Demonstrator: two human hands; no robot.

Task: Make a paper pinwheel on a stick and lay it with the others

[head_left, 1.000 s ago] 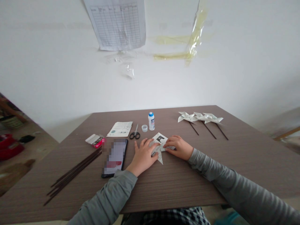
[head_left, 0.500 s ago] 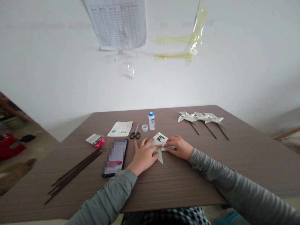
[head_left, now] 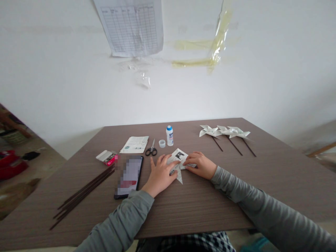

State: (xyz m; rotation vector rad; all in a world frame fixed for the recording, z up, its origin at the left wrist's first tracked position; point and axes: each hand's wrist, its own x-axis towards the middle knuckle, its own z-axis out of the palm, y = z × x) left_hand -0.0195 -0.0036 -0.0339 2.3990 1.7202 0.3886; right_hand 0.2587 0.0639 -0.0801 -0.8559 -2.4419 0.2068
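A printed sheet of paper (head_left: 186, 153), cut or folded into points, lies on the table between my hands. My left hand (head_left: 160, 174) rests over its left side with fingers spread, pressing it down. From the right, my right hand (head_left: 201, 165) pinches the paper near its middle, thumb and fingers drawn together. The paper's centre is partly hidden by my fingers. Just beyond it stands a white glue bottle (head_left: 169, 136) with a blue top, beside a clear cap (head_left: 162, 143). Black-handled scissors (head_left: 151, 151) lie farther left.
Three paper pinwheels (head_left: 209, 131) on dark sticks lie at the back right. To the left are stacked paper (head_left: 134, 145), a small open box (head_left: 106, 157), a phone (head_left: 130, 176) and several dark sticks (head_left: 84, 192). The wall (head_left: 168, 101) rises behind the table (head_left: 199, 206).
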